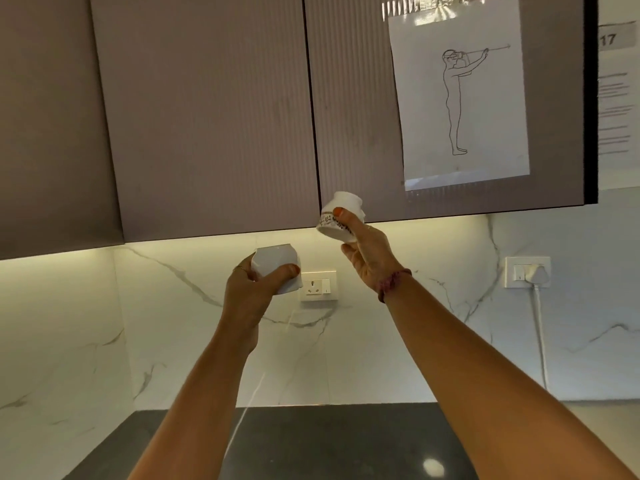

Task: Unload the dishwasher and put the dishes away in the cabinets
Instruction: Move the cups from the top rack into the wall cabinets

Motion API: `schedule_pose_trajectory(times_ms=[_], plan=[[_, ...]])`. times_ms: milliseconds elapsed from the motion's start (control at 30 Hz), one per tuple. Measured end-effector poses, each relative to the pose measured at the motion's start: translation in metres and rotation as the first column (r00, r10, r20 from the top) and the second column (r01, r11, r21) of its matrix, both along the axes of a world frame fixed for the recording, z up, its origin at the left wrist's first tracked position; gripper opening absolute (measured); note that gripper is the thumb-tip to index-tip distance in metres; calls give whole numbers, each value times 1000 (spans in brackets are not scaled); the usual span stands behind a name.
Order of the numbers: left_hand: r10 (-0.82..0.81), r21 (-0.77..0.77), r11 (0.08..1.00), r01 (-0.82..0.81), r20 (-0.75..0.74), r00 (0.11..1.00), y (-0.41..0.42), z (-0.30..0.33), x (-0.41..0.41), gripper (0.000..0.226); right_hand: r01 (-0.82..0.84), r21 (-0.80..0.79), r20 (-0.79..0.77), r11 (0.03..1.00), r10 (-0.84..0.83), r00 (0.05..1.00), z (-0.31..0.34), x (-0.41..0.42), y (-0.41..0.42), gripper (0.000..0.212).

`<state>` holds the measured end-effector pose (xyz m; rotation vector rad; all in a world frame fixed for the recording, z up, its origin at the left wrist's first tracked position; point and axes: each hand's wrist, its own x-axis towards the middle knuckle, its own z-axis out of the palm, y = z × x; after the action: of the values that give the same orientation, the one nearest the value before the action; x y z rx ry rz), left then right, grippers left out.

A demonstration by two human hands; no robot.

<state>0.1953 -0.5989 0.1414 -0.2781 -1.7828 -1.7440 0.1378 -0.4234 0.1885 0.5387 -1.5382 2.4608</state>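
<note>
A cup point(277, 270) is clasped in the left hand point(249, 289), another cup point(341, 216) at one o'clock in the right hand point(367, 251); one should be freed before the closed cabinet door point(207, 116) is pulled.

We are looking through a single head-worn wide-angle camera, tilting upward and forward from close range at closed upper cabinets point(207, 116) and a marble backsplash point(415, 323). The dark surface point(329, 441) is showing only along the bottom edge, with both forearms reaching in from below.
</note>
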Motion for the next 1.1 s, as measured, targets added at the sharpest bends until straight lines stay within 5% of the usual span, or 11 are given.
schedule_pose_trajectory(times_ms=[200,333,567,767,1000,1100], plan=[[-96,6,995,96,9,995,-16,-4,-5,37,81,-117,49,990,-76,996,18,-10,-14,29],[-126,-11,992,126,0,992,-19,-10,-3,36,103,-126,64,987,-96,993,19,-10,-18,51],[-147,-54,988,147,19,989,-20,-25,8,39,87,-159,17,984,-85,996,-2,15,-12,43],[-171,-34,984,173,41,984,3,-35,34,47,31,-184,-40,982,-38,998,-8,93,8,12],[-202,-10,979,203,59,978,49,-37,98,56,-4,-271,-92,963,-22,995,-14,186,41,27],[-241,2,970,242,72,968,61,-43,131,59,-43,-367,-111,929,2,994,-16,219,57,51]])
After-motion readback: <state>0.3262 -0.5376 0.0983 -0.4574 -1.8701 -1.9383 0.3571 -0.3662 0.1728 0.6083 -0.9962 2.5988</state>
